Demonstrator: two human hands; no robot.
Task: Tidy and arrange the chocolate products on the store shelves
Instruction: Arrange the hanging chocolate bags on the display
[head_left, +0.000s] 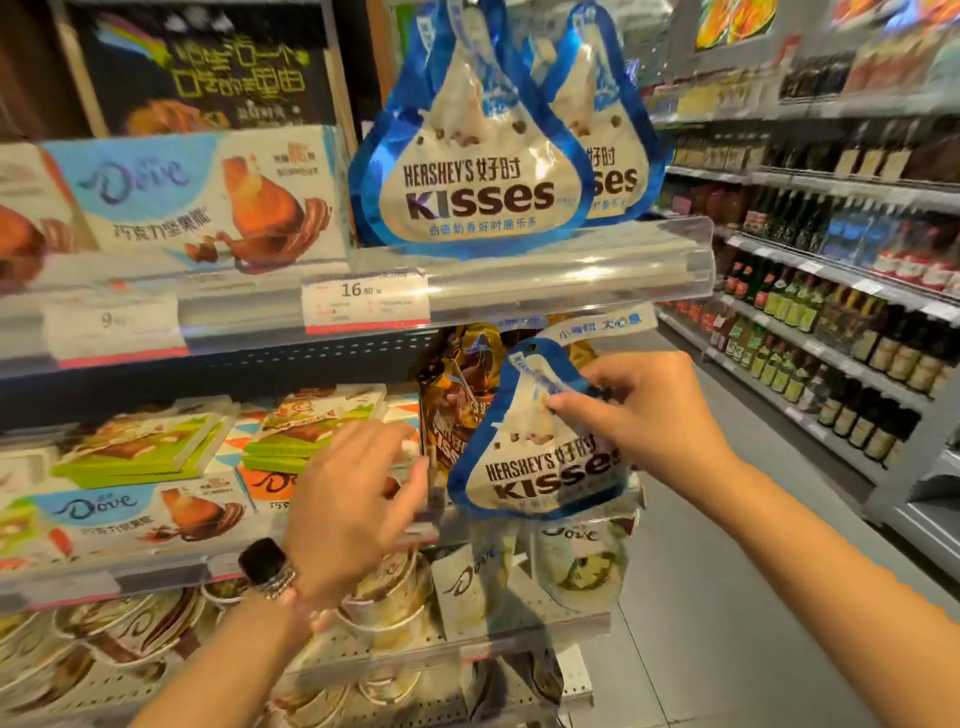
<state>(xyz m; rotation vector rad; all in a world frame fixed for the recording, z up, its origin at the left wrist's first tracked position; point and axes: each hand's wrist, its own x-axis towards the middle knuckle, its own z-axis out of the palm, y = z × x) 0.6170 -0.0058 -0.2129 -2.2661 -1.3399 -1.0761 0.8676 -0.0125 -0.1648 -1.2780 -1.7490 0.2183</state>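
Blue-and-white foil marks the pouch you are working with: a Hershey's Kisses bag (540, 452) in front of the middle shelf, near its right end. Your right hand (644, 410) pinches it by the narrow top, thumb and fingers clamped on the foil, so that grip is closed on the bag. Your left hand (348, 499) reaches toward the dark brown Kisses bags (452, 410) just behind and left of it, fingers loosely spread; whether they actually touch the packs or the shelf rail I cannot tell.

Judging by how things lie, you are partway through. On the top shelf two matching blue Kisses bags (478, 171) stand upright, one behind the other, faces forward above the price tag (365, 299), with a Dove box (197, 197) squared up to their left. That row looks done. The bag in your hand seems to belong up there with its twins, not among the brown packs, so placing it is probably the step still open.

On the middle shelf, green flat boxes (140, 447) lie stacked slightly askew, with another Dove box (140, 514) in front of them. Below, the bottom shelf (540, 631) holds Dove tubs (384, 597) crowded together and pale Dove pouches (576, 566) leaning unevenly; these likely still need straightening. What the packs contain cannot be seen; all appear sealed.
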